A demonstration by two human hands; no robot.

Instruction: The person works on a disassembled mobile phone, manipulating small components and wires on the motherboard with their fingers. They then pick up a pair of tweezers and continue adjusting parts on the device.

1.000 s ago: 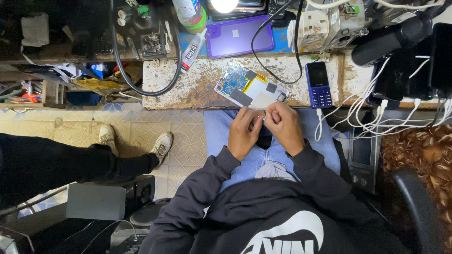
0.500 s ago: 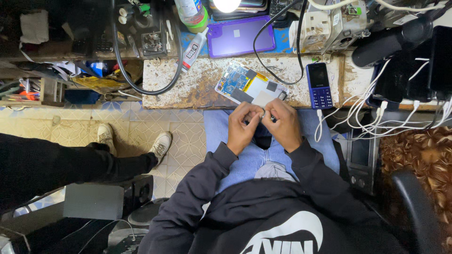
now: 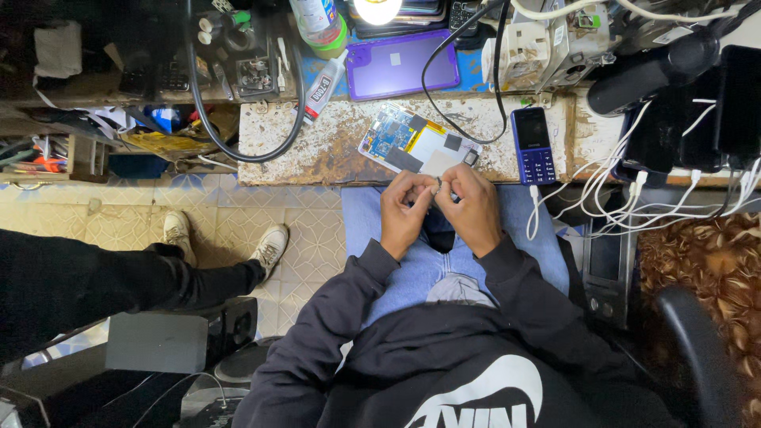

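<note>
Pinching a tiny dark part [image 3: 437, 184] between them, the left hand [image 3: 405, 211] and the right hand [image 3: 474, 209] meet above the person's lap, just near of the tabletop [image 3: 317, 147] edge. The fingers [image 3: 418, 187] of both hands are curled tight around the part, which is too small to make out.

To my eye the main risk is a slip: held over the gap between the knees, the part would drop to the tiled floor [image 3: 143, 214] and be hard to find among the clutter. The hands are also just beside the opened circuit board [image 3: 416, 147] lying at the tabletop's near edge; a knock from a knuckle could push it off. White charging cables [image 3: 634, 208] hang to the right, near the right elbow, and could snag and drag the blue keypad phone [image 3: 533, 146] along.

As for packages and labels: a small white glue tube [image 3: 321, 85] with a dark printed label lies tilted at the far left of the tabletop. Beyond it stands a bottle [image 3: 319, 20] with a green base and a pale label. A flat purple phone case [image 3: 400, 65] with a little white sticker lies far of the board.
</note>
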